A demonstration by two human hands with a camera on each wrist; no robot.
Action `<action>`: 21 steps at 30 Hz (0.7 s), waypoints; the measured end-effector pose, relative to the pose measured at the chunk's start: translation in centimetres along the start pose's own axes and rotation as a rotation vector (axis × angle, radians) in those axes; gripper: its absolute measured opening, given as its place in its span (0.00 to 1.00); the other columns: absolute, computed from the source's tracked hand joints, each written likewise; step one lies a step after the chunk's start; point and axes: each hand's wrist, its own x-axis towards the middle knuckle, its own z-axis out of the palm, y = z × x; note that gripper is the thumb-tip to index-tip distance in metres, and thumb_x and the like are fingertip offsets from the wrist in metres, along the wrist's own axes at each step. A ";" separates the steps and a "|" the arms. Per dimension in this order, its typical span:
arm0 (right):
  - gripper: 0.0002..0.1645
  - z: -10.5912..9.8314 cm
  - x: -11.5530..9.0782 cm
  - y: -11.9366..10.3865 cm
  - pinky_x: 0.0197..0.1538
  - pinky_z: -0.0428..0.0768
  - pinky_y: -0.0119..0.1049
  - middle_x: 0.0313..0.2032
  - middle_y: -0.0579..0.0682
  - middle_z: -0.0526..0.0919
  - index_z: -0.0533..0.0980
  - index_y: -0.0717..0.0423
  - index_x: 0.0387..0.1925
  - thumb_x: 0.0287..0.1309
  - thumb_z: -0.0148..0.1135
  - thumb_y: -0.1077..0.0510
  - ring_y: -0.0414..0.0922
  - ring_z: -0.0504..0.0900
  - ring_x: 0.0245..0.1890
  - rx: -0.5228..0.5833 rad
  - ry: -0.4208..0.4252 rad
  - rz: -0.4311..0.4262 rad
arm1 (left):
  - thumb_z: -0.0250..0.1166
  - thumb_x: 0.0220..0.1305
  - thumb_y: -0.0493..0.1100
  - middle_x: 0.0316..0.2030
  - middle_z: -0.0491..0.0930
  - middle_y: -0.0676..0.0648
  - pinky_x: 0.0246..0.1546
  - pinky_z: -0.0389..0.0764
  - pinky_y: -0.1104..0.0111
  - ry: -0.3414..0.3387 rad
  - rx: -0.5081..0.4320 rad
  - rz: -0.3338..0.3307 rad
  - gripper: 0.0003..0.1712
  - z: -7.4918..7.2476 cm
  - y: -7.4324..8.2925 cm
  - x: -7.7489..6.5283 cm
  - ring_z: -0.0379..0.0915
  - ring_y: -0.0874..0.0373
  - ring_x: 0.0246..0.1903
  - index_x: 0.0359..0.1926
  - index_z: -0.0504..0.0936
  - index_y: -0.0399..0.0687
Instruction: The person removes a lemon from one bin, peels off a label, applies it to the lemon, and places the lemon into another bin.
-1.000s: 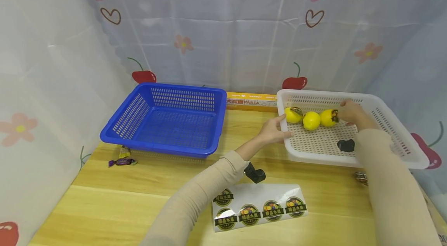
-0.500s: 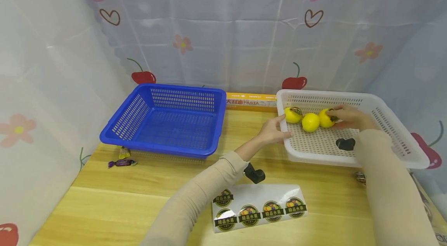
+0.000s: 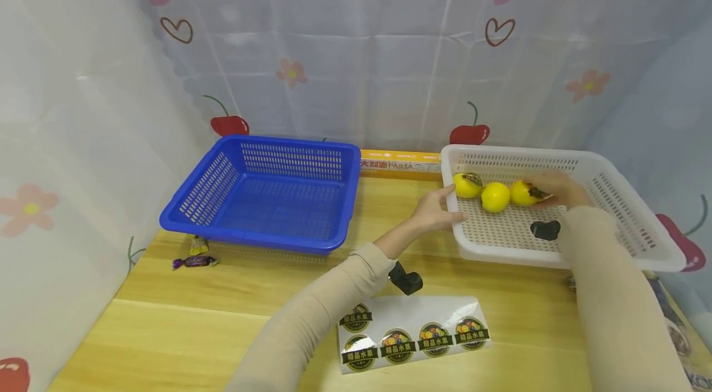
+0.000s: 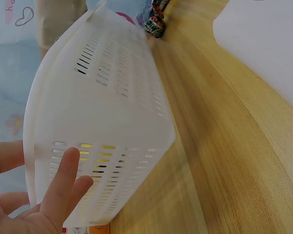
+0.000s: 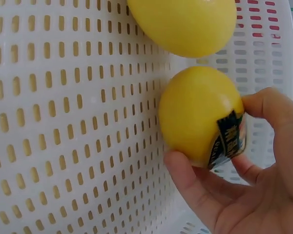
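In the head view, my left hand [image 3: 432, 209] holds the left rim of a white plastic basket [image 3: 506, 253], fingers at the edge and over it. The left wrist view shows the hand's fingers [image 4: 63, 180] against the slotted wall. Inside the basket, three yellow lemons lie in a row: a left lemon [image 3: 466, 187] with a dark label, a middle lemon [image 3: 495, 197] and a right lemon [image 3: 520, 193]. My right hand [image 3: 559, 187] grips the right lemon. The right wrist view shows thumb and fingers curled around it, beside its black sticker [image 5: 228, 139].
A blue basket [image 3: 278, 206] stands at the left, with wrapped candies [image 3: 194, 261] before it. A pasta box [image 3: 400, 164] lies behind, between the baskets. Near the front lies a sheet of round fruit stickers [image 3: 414, 333].
My right hand has come left onto the right lemon and taken hold of it; the lemon has turned slightly, its label now facing front-right. The left hand stays on the rim.
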 end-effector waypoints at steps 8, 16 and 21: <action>0.32 -1.3 1.8 2.1 0.46 0.80 0.48 0.46 0.56 0.68 0.69 0.60 0.58 0.63 0.55 0.42 0.48 0.69 0.43 0.121 -0.061 -0.024 | 0.67 0.56 0.32 0.57 0.70 0.34 0.34 0.83 0.59 0.005 -0.004 0.000 0.42 -0.1 0.1 0.0 0.82 0.48 0.34 0.70 0.58 0.41; 0.44 -0.1 0.1 1.0 0.48 0.80 0.46 0.59 0.69 0.58 0.54 0.69 0.67 0.66 0.48 0.39 0.60 0.62 0.56 0.110 -0.019 0.060 | 0.67 0.56 0.32 0.56 0.71 0.34 0.35 0.82 0.56 -0.001 -0.010 -0.002 0.43 0.1 0.1 0.0 0.82 0.49 0.33 0.70 0.58 0.41; 0.48 0.4 -1.1 0.4 0.47 0.80 0.44 0.58 0.68 0.60 0.49 0.69 0.69 0.65 0.46 0.36 0.59 0.63 0.56 0.154 0.104 0.139 | 0.67 0.56 0.32 0.56 0.71 0.34 0.35 0.82 0.56 0.002 -0.012 -0.001 0.43 0.2 0.1 -0.1 0.82 0.49 0.34 0.70 0.58 0.41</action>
